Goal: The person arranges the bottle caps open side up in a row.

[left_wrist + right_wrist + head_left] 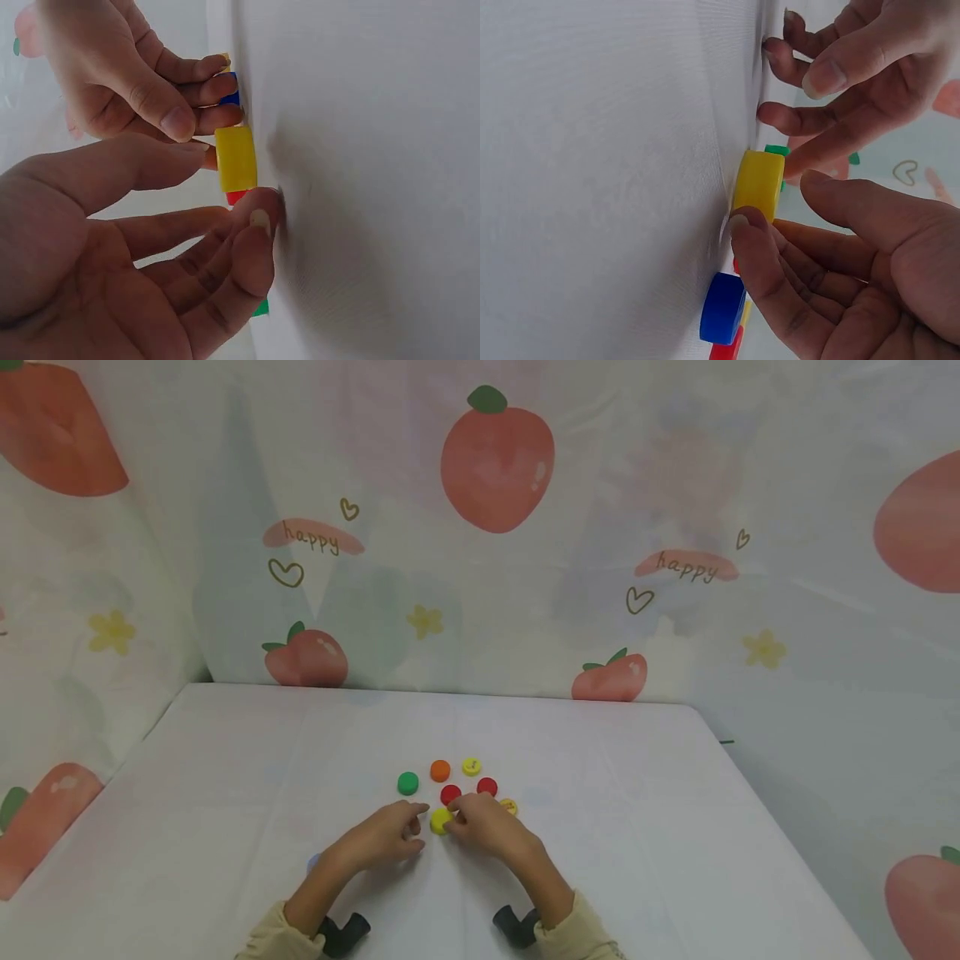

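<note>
A thick yellow disc (440,821) lies on the white table between the two hands. My right hand (487,822) is bent over it, fingertips right at its right edge; in the right wrist view a finger (750,225) overlaps the lower edge of the yellow disc (759,184), with the thumb held apart. My left hand (386,837) hovers just left of the disc, fingers loosely bent and holding nothing. Beyond the hands lie red discs (487,787), a green disc (408,783) and an orange disc (440,770). A blue disc (722,309) near my right hand is hidden in the head view.
A small yellow disc (471,767) with markings lies at the back, and another yellow-orange disc (509,807) is partly covered by my right hand. A pale blue round patch (313,862) shows beside my left wrist. A printed fruit cloth (525,610) hangs behind the table.
</note>
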`<action>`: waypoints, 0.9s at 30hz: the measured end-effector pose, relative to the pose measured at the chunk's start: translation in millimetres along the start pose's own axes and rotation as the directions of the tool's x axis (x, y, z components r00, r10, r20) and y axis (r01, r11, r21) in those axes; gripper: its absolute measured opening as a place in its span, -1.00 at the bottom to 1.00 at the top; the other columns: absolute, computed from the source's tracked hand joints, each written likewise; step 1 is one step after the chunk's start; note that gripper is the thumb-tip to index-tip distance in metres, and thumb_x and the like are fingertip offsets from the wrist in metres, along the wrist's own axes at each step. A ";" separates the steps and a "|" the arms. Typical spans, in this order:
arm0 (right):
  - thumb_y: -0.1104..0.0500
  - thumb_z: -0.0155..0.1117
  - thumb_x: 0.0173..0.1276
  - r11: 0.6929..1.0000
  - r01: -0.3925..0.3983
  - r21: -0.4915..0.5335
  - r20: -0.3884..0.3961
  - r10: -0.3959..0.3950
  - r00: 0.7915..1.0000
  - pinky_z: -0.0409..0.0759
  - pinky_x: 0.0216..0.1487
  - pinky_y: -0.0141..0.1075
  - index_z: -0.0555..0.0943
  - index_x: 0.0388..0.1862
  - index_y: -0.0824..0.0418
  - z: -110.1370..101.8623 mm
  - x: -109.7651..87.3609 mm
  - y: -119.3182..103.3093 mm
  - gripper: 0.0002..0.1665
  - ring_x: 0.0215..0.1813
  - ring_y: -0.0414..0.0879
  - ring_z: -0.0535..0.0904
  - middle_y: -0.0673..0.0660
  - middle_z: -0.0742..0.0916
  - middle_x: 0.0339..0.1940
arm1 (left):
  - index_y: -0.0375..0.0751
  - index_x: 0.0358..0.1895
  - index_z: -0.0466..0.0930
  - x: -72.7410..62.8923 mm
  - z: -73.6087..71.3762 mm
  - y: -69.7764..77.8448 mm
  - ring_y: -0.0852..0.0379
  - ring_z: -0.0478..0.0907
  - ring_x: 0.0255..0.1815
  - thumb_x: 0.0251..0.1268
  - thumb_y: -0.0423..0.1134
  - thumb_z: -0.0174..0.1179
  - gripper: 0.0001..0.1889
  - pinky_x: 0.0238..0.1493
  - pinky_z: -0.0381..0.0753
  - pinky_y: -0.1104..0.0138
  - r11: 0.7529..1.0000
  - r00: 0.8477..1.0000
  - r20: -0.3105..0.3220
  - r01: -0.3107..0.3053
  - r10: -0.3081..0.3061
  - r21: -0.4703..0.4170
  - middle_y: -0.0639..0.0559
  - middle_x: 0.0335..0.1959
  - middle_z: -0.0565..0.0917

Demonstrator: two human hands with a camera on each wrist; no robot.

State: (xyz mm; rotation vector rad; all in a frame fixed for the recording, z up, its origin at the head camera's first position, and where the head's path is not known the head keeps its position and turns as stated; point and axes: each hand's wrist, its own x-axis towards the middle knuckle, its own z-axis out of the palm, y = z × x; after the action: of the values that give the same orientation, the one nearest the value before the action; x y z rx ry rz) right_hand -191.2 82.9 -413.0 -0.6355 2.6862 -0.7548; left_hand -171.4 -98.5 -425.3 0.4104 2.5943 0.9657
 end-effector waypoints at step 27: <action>0.21 0.44 0.12 0.997 0.008 0.073 0.056 -0.012 0.998 0.49 -0.44 -0.43 0.68 -0.18 0.26 5.2 -2.6 -3.5 -0.73 -0.48 -0.19 0.47 -0.08 0.59 -0.54 | -0.35 0.07 0.51 -6.7 -4.3 -2.2 0.10 0.46 -0.32 0.22 -0.34 0.20 -0.65 -0.27 0.56 0.25 0.987 0.991 0.081 -0.092 0.103 -0.132 0.05 -0.29 0.57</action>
State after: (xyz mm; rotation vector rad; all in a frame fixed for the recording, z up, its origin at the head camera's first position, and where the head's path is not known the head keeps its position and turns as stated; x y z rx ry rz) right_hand -185.8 79.3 -414.9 -0.6428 2.5942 -0.8207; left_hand -167.4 -105.1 -422.3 0.5378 2.4371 1.1140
